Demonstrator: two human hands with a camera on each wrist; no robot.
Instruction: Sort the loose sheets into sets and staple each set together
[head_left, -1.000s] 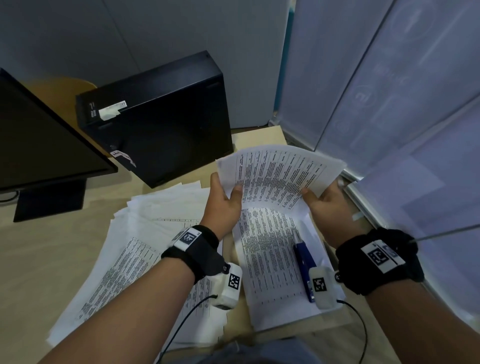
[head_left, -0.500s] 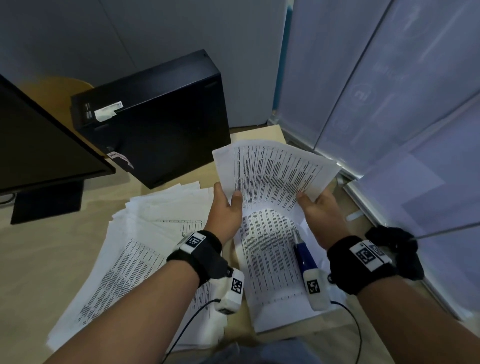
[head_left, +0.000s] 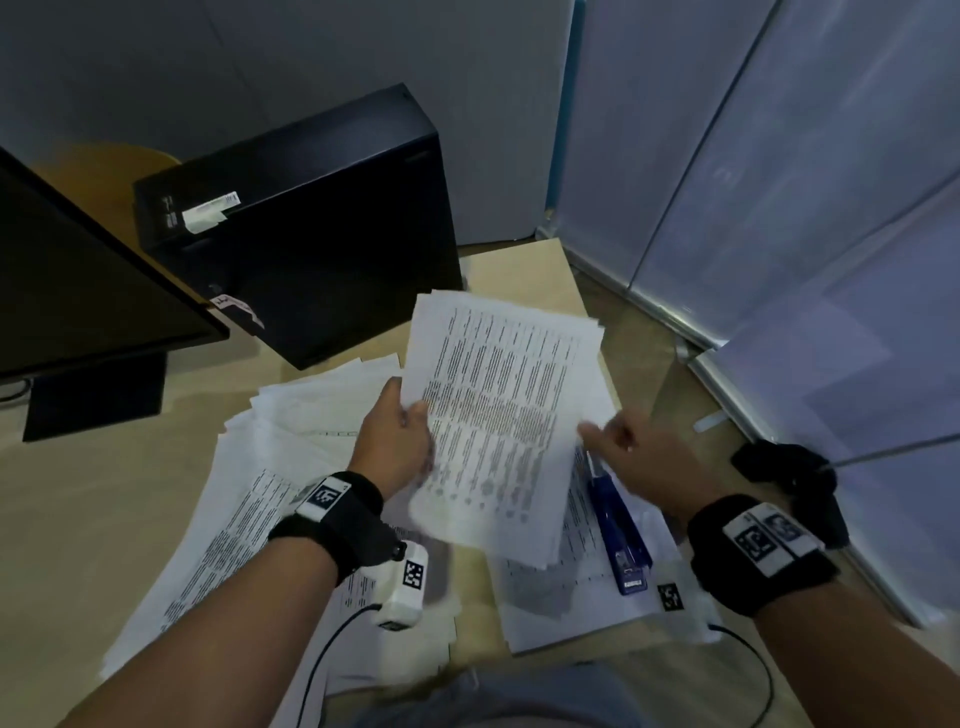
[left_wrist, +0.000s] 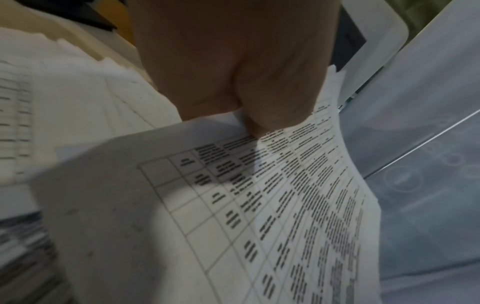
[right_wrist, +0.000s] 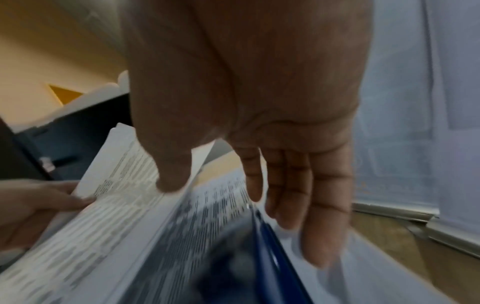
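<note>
Loose sheets (head_left: 218, 499) are lying fanned and overlapping along the near left part of the worktop (head_left: 62, 519), spreading back toward the black computer case (head_left: 311, 228). They are not squared into sets, so most of the sorting looks still to do.

Left hand (head_left: 395, 441) is gripping a small bundle (head_left: 504, 415) by its left edge, thumb on top and fingers (right_wrist: 78, 200) underneath, holding it tilted above the worktop's middle. The bundle looks like a set being gathered; its edges are not yet flush, and no staple is showing on it.

Right hand (head_left: 644, 457) is hovering at the bundle's lower right corner, fingers (right_wrist: 293, 185) hanging loosely spread and holding nothing; thumb is just beside the paper edge, contact not clear.

Blue stapler (head_left: 618, 530) is lying untouched on a second stack (head_left: 566, 613) near the worktop's near right edge, right under the right hand. Judging by this, stapling of the held set is the likely next step.

Hard to make out:
- Print on every sheet is blurred, so what tells one set from another is unreadable.
- Whether the right stack is already stapled is hidden beneath the bundle and stapler.
- Number of sheets in the bundle is unclear.
- Both wrist views are motion-smeared.
</note>
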